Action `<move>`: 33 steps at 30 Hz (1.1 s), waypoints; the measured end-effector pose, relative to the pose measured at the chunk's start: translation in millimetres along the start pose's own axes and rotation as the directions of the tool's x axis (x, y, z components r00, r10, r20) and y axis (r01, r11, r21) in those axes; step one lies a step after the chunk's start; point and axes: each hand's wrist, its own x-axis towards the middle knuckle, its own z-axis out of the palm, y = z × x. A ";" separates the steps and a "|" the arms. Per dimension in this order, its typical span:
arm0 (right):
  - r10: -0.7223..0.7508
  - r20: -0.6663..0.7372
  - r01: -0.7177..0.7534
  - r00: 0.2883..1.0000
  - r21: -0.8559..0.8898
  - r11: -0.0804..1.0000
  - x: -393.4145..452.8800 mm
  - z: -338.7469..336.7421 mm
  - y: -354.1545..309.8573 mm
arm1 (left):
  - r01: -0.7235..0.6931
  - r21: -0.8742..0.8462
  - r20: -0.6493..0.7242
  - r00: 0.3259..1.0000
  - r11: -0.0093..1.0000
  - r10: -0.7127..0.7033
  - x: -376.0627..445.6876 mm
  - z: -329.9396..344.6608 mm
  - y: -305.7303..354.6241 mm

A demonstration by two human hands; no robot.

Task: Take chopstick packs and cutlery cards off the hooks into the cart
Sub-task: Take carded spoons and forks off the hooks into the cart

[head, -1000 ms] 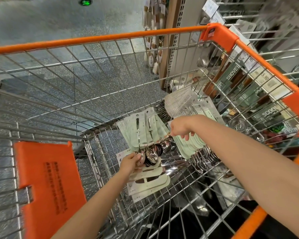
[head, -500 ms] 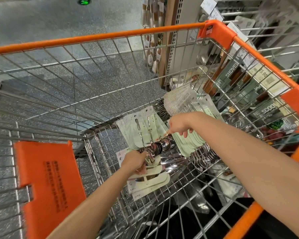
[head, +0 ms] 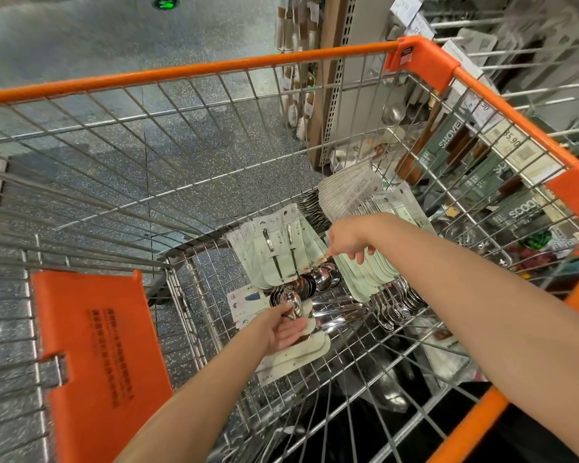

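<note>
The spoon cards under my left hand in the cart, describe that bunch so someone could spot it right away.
Inside the orange-rimmed cart, at the wire floor's middle, the left hand meets a fanned bunch of spoon cards. Unlike the stacks nearer the right wall, its shiny spoon bowls point toward the orange child-seat flap.

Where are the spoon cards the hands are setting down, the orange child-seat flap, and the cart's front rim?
spoon cards [head: 274, 248], head view, pale backing of the fanned stack.
orange child-seat flap [head: 94, 355], head view, middle of the panel.
cart's front rim [head: 188, 70], head view, orange top bar.
</note>
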 end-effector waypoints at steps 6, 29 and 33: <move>0.002 0.008 -0.002 1.000 0.001 1.000 -0.5 0.1 -0.4 | -0.036 0.022 0.002 0.999 0.999 0.036 5.1 5.0 -3.2; -0.107 0.180 0.030 0.978 0.388 0.921 6.4 22.4 -13.9 | -0.382 -0.321 0.078 0.901 0.867 0.426 -31.1 1.0 -2.3; -0.124 0.191 0.011 0.974 0.505 0.863 6.5 31.6 -26.2 | -0.309 -0.422 0.148 0.904 0.852 0.401 -37.9 -9.9 0.8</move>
